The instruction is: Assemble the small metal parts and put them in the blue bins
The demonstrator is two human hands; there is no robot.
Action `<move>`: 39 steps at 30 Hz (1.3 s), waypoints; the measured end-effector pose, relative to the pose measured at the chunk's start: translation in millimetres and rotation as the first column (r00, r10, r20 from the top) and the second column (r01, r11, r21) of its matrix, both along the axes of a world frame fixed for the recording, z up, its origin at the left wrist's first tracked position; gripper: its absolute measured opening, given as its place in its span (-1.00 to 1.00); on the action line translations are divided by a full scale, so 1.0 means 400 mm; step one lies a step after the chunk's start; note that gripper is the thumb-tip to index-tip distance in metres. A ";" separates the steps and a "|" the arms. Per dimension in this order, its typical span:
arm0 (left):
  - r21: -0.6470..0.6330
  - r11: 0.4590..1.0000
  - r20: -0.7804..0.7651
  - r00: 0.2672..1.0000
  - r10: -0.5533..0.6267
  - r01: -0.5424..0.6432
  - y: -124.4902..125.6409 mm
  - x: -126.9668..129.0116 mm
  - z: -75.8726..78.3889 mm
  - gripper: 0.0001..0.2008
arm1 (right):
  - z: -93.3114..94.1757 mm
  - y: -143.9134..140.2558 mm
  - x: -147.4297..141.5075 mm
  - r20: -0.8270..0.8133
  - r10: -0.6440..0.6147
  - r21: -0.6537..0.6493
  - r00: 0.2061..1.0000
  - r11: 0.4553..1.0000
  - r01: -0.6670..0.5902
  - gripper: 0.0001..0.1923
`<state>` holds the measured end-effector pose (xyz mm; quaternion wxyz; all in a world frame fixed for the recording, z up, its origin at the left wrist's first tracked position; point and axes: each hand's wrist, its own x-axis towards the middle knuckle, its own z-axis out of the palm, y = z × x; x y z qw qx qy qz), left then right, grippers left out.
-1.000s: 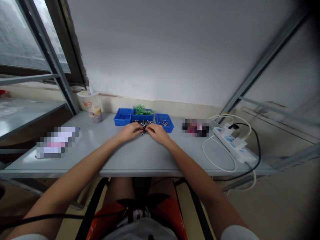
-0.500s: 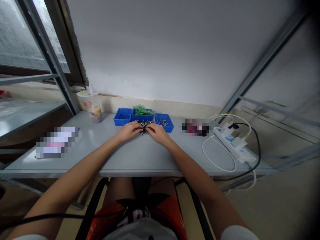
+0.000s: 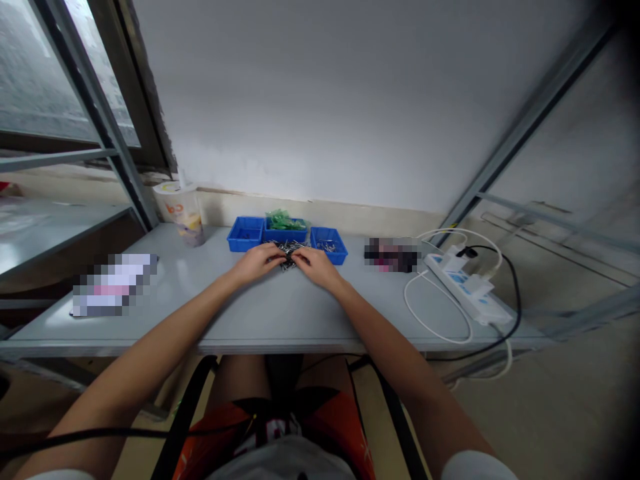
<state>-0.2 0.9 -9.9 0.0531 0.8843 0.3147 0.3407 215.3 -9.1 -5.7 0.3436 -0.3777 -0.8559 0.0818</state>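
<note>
A heap of small metal pieces that look like screws [image 3: 286, 248] lies on the grey table in front of the blue trays. My left hand [image 3: 259, 261] rests at the heap's left side, its fingers bent together at the pieces. From the right, my right hand [image 3: 314, 264] reaches in with its fingertips pinched close to the left ones. What either set of fingertips holds is too small to make out. Behind the heap, the middle blue tray [image 3: 285, 236] carries green plastic packets [image 3: 280, 219]. Similar small metal pieces lie in the right blue tray [image 3: 337, 256].
The left blue tray [image 3: 245, 245] has a few dark bits in it. A lidded drink cup [image 3: 184, 212] stands at the back left, and a blurred phone-like object [image 3: 115, 283] lies nearer. Rightward are another blurred object [image 3: 391, 255] and a power strip [image 3: 470, 290] with looping cables.
</note>
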 end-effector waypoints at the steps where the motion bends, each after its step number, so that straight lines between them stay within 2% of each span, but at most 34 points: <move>1: 0.001 1.000 0.004 1.000 0.001 -0.001 -0.001 0.000 0.001 -0.77 | 0.000 0.001 0.000 -0.001 0.002 0.002 1.000 1.000 -0.002 -0.81; 17: 0.028 1.000 0.017 1.000 0.002 -0.002 0.004 -0.001 -0.005 -0.76 | -0.003 0.005 0.001 0.026 0.014 -0.019 1.000 1.000 -0.013 -0.80; 31: 0.033 0.999 0.032 0.999 -0.041 0.040 -0.005 0.008 -0.010 -0.73 | 0.003 -0.010 -0.007 0.114 0.103 -0.100 0.988 0.991 -0.092 -0.81; 39: -0.012 0.997 -0.003 0.997 0.081 -0.081 -0.012 0.008 0.007 -0.78 | -0.003 0.003 -0.002 0.050 0.025 -0.031 0.998 0.999 -0.024 -0.80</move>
